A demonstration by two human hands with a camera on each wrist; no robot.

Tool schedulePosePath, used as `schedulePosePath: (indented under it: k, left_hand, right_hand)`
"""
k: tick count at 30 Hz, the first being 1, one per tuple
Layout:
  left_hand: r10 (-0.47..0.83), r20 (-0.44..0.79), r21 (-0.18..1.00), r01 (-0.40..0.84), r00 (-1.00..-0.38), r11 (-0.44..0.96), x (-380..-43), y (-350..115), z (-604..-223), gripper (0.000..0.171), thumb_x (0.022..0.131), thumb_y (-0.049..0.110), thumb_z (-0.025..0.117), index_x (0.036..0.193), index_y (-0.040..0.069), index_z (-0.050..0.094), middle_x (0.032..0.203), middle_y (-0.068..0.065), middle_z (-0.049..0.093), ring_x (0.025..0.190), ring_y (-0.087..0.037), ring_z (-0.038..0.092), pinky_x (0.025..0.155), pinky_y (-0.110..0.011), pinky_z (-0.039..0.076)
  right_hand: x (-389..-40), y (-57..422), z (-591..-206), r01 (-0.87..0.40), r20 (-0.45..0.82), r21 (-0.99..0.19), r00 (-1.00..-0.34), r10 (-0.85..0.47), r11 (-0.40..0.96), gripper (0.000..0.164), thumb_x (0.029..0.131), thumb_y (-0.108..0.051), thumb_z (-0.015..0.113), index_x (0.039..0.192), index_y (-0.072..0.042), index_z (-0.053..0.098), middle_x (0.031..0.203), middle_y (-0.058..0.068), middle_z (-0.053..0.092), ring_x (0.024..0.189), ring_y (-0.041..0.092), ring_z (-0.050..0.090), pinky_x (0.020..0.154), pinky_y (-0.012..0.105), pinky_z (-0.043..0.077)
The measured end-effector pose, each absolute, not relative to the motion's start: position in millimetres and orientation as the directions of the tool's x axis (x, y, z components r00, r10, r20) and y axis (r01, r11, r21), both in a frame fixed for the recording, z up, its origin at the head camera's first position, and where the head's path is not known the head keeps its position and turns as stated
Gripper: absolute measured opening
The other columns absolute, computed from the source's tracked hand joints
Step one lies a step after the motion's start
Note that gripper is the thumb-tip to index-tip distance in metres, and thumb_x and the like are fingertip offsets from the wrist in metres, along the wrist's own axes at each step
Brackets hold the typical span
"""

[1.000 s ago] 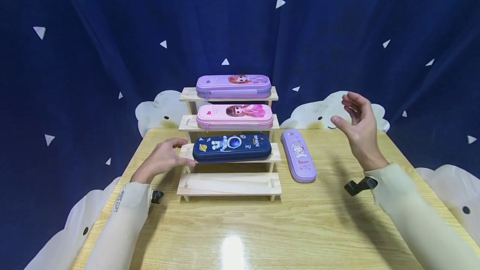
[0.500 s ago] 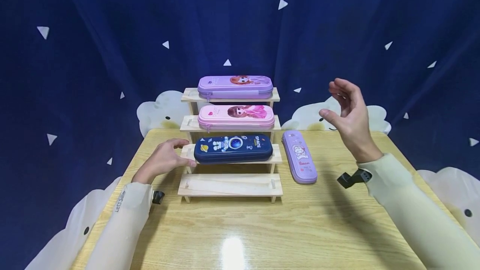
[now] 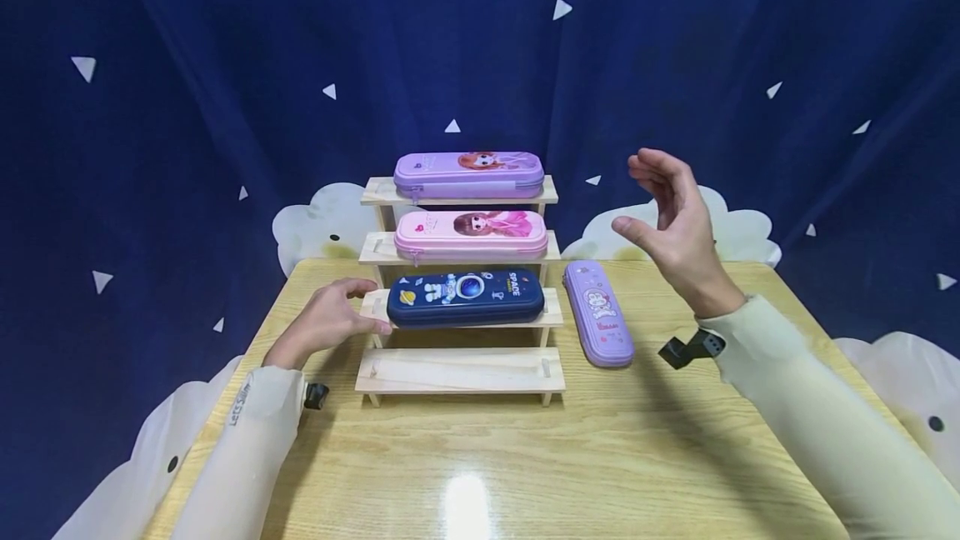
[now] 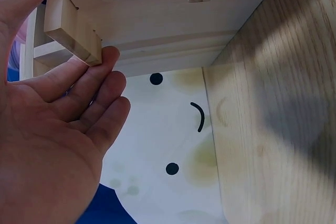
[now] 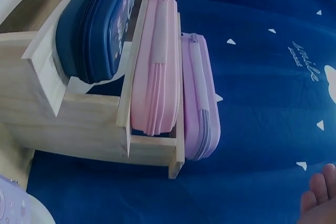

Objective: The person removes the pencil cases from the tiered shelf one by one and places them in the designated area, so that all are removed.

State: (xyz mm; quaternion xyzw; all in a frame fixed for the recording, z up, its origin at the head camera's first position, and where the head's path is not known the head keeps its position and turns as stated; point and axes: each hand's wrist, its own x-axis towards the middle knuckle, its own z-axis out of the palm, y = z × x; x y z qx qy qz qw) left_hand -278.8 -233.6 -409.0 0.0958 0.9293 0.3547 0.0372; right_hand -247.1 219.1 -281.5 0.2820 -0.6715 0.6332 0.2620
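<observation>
My left hand grips the left end of a stepped wooden display stand, at the second step from the bottom. In the left wrist view its fingers touch the stand's side piece, with the thumb above. A navy pencil case with an astronaut lies on that step, beside the thumb. Higher up sit a pink pencil case and a purple pencil case, each with a girl printed on it. My right hand hovers right of the stand, fingers loosely curved, holding nothing.
A lilac pencil case lies lengthwise on the wooden table, just right of the stand. Behind rises a dark blue curtain with white triangles. White cloud shapes line the table's edges.
My right hand has moved left and slightly up, closer to the stand. My left hand keeps its grip, and the pencil cases stay in place.
</observation>
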Motion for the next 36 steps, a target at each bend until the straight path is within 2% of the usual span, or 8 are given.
schedulePosePath:
  k: [8, 14, 18, 21, 27, 32, 36]
  left_hand:
    - [0.205, 0.002, 0.667, 0.154, -0.979, 0.729, -278.8, -234.1, -409.7, 0.094, 0.064, 0.052, 0.092, 0.139, 0.007, 0.057, 0.141, -0.017, 0.059, 0.128, -0.037, 0.054, 0.107, -0.056, 0.044]
    - [0.203, -0.001, 0.665, 0.152, -0.979, 0.731, -279.7, -234.3, -409.8, 0.096, 0.064, 0.054, 0.092, 0.14, 0.007, 0.057, 0.142, -0.017, 0.059, 0.13, -0.036, 0.053, 0.109, -0.057, 0.043]
    - [0.203, -0.005, 0.66, 0.149, -0.979, 0.736, -279.6, -234.0, -410.3, 0.097, 0.065, 0.054, 0.091, 0.141, 0.007, 0.056, 0.143, -0.017, 0.058, 0.133, -0.037, 0.052, 0.111, -0.058, 0.042]
    - [0.199, -0.005, 0.66, 0.146, -0.98, 0.737, -279.0, -233.4, -409.9, 0.097, 0.064, 0.053, 0.092, 0.141, 0.007, 0.056, 0.144, -0.017, 0.058, 0.134, -0.037, 0.051, 0.113, -0.059, 0.041]
    - [0.199, -0.001, 0.663, 0.149, -0.98, 0.734, -277.8, -232.1, -409.7, 0.098, 0.063, 0.054, 0.092, 0.141, 0.007, 0.056, 0.144, -0.017, 0.058, 0.134, -0.037, 0.051, 0.113, -0.059, 0.04]
    - [0.194, 0.002, 0.659, 0.148, -0.981, 0.737, -277.5, -232.2, -409.0, 0.098, 0.063, 0.054, 0.092, 0.141, 0.007, 0.056, 0.144, -0.017, 0.058, 0.133, -0.036, 0.052, 0.112, -0.058, 0.041]
    - [0.193, -0.001, 0.66, 0.145, -0.981, 0.737, -277.8, -233.1, -409.3, 0.097, 0.063, 0.054, 0.092, 0.14, 0.007, 0.057, 0.143, -0.017, 0.058, 0.133, -0.037, 0.052, 0.112, -0.059, 0.041]
  right_hand:
    - [-247.8, 205.6, -280.7, -0.702, 0.69, -0.708, -0.711, -0.133, 0.078, 0.079, 0.075, 0.019, 0.07, 0.146, 0.0, 0.042, 0.142, 0.008, 0.05, 0.135, 0.022, 0.045, 0.118, 0.023, 0.032]
    - [-250.1, 195.3, -287.8, -0.68, 0.642, -0.706, -0.732, -0.226, 0.197, 0.079, 0.077, 0.014, 0.073, 0.147, -0.001, 0.04, 0.146, 0.017, 0.046, 0.134, 0.015, 0.045, 0.118, 0.02, 0.032]
    - [-254.7, 188.0, -296.3, -0.676, 0.605, -0.685, -0.736, -0.306, 0.272, 0.079, 0.076, 0.008, 0.078, 0.146, -0.001, 0.042, 0.147, 0.019, 0.048, 0.136, 0.019, 0.046, 0.118, 0.018, 0.033]
    - [-258.5, 182.4, -304.2, -0.684, 0.574, -0.645, -0.728, -0.375, 0.342, 0.08, 0.075, 0.003, 0.083, 0.145, -0.002, 0.044, 0.145, 0.018, 0.051, 0.136, 0.025, 0.048, 0.12, 0.025, 0.034]
    - [-261.4, 172.2, -323.9, -0.67, 0.465, -0.596, -0.738, -0.489, 0.443, 0.077, 0.076, -0.007, 0.088, 0.142, -0.006, 0.048, 0.142, 0.012, 0.056, 0.135, 0.029, 0.052, 0.119, 0.05, 0.037]
    - [-261.9, 165.4, -340.5, -0.626, 0.372, -0.647, -0.758, -0.536, 0.435, 0.075, 0.077, -0.012, 0.087, 0.141, -0.009, 0.049, 0.143, 0.008, 0.057, 0.134, 0.029, 0.054, 0.12, 0.052, 0.035]
    - [-264.3, 161.4, -355.7, -0.633, 0.365, -0.65, -0.746, -0.557, 0.421, 0.074, 0.076, -0.015, 0.088, 0.139, -0.006, 0.051, 0.14, 0.014, 0.059, 0.132, 0.033, 0.056, 0.118, 0.052, 0.038]
